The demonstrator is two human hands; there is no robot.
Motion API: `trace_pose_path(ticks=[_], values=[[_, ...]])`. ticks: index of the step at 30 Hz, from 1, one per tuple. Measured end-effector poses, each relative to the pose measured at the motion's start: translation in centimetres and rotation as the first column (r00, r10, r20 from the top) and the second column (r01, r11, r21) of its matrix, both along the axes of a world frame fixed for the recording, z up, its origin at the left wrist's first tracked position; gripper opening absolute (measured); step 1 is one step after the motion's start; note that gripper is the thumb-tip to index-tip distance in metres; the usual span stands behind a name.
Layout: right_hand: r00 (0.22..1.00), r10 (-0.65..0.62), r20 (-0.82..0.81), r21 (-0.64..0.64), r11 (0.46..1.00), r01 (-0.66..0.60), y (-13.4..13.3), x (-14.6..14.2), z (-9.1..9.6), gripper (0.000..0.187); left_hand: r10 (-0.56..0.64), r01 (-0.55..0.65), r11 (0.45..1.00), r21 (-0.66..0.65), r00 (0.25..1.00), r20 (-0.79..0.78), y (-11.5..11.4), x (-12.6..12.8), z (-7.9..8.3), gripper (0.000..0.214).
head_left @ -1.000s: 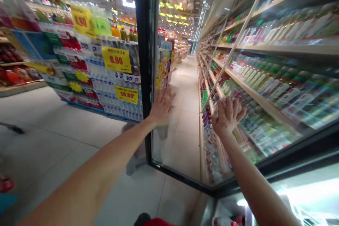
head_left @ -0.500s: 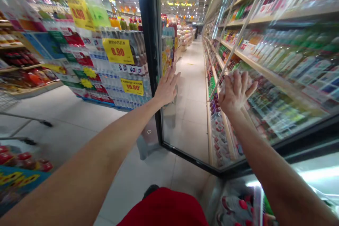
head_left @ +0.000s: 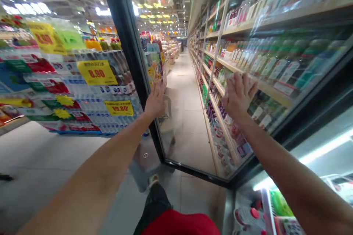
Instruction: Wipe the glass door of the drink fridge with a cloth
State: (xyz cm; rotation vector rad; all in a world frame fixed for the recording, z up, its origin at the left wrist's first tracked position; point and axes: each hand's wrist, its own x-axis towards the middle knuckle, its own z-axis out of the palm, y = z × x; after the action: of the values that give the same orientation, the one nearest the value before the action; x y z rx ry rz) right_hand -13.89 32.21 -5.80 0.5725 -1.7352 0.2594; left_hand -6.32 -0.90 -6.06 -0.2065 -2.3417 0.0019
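Both palms flat on the glass door (head_left: 190, 128): left hand (head_left: 155, 100) near its tall upright frame edge, right hand (head_left: 237, 95) further in, fingers spread, grasping nothing.

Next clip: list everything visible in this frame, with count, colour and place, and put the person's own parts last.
glass door: one, black frame, centre, swung open
price signs: several, yellow, left display
bottled water stack: one, clear and blue, left
drink shelves: many rows, mixed colours, right
red-capped bottles: a few, bottom right
floor: pale tile
left hand: flat on door edge
right hand: flat on glass
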Motion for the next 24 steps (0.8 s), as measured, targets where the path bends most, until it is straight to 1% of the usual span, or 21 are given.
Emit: trace_pose_path(ticks=[3,7,11,16,21,24], values=[[1.000,-0.002,-0.027,0.015,1.000,0.002,-0.8,0.0,0.3,0.052,-0.015,0.015,1.000,-0.020,1.000,-0.005,-0.5,-0.4,0.2,0.084],[0.999,-0.023,-0.036,0.059,0.998,0.025,-2.2,0.2,0.5,0.052,-0.034,0.032,0.998,-0.047,0.999,-0.026,-0.9,-0.7,-0.1,0.087],[0.999,-0.046,-0.001,0.077,0.996,0.045,-2.0,0.2,0.6,0.050,-0.023,0.021,0.999,-0.048,0.998,-0.051,-1.0,-0.8,-0.6,0.088],[0.995,-0.044,-0.089,0.127,0.990,0.056,-1.5,0.2,0.8,0.047,-0.047,0.046,0.999,-0.024,0.997,-0.053,-0.8,-1.2,-0.7,0.085],[0.998,-0.062,0.019,0.124,0.990,0.059,-1.6,-0.1,0.7,0.047,-0.069,0.069,0.998,-0.006,0.997,-0.041,-0.9,-1.8,-0.2,0.082],[0.997,-0.067,0.034,0.129,0.990,0.062,-1.7,-0.3,0.5,0.047,-0.084,0.084,0.996,-0.020,0.996,-0.007,-1.2,-2.1,0.1,0.081]])
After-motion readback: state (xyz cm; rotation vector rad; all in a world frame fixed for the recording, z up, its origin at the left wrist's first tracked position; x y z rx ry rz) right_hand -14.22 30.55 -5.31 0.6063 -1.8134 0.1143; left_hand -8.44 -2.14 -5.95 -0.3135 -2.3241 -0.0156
